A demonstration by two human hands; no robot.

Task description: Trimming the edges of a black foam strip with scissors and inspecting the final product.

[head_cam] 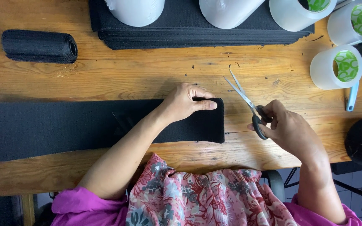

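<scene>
My left hand (pixel 185 102) presses down on the right end of a long black mesh strip (pixel 63 127) lying flat on the wooden worktop (pixel 147 71). My right hand (pixel 288 127) holds scissors (pixel 246 102), blades open, just beside the strip's end.

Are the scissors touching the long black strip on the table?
Apart. The head view shows bare wood between the open scissors, held in the right hand, and the black strip under the left hand.
</scene>
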